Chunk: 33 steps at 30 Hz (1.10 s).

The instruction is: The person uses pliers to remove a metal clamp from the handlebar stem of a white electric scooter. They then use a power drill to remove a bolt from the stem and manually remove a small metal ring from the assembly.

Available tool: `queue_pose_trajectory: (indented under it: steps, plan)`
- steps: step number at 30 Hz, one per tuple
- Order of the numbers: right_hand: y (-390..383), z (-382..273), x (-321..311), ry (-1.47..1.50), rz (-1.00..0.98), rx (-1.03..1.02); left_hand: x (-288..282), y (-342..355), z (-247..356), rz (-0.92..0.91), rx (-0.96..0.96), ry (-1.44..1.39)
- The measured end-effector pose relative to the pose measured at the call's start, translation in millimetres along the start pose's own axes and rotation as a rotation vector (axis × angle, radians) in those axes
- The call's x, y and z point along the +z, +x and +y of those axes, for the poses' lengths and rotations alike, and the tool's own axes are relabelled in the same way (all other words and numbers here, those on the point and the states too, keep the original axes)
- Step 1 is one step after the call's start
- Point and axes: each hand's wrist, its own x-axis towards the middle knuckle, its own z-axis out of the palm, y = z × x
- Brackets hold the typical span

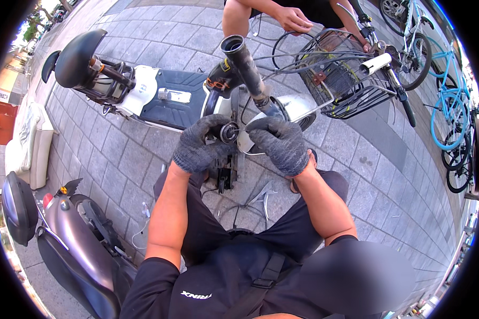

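My left hand [201, 144], in a grey knit glove, is closed around the edge of a black ring-shaped part [229, 133] with a round opening. Close beside it my right hand [280, 144], gloved the same way, pinches its fingers together; something thin shows at the fingertips, too small to name. Just beyond both hands lies an electric scooter [178, 101] with a white body and dark deck. Its grimy black steering tube [246, 66] slants up from the white front fender [298, 106], with its top end open.
Beyond the tube, cables run to a wire basket [332, 69] and handlebar [407, 109]. Another person's hand [294, 20] hovers near them. A parked motor scooter [74, 228] stands left, bicycles [449, 106] right. Between my feet lie a black bracket [225, 178] and white scraps [266, 196].
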Motion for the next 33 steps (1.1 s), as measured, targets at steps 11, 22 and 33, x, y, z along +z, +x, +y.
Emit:
queue_pose_trajectory:
  steps: [11,22,33]
  plan:
    - [8,-4,-3,0.345,-0.062,0.262,-1,-5,-14,-0.008,-0.100,-0.325]
    - [6,22,-11,0.981,-0.039,0.331,-14,-3,-6,0.020,-0.023,-0.273]
    - [18,41,-11,0.974,-0.033,0.266,-31,3,-1,0.218,-0.047,-0.624]
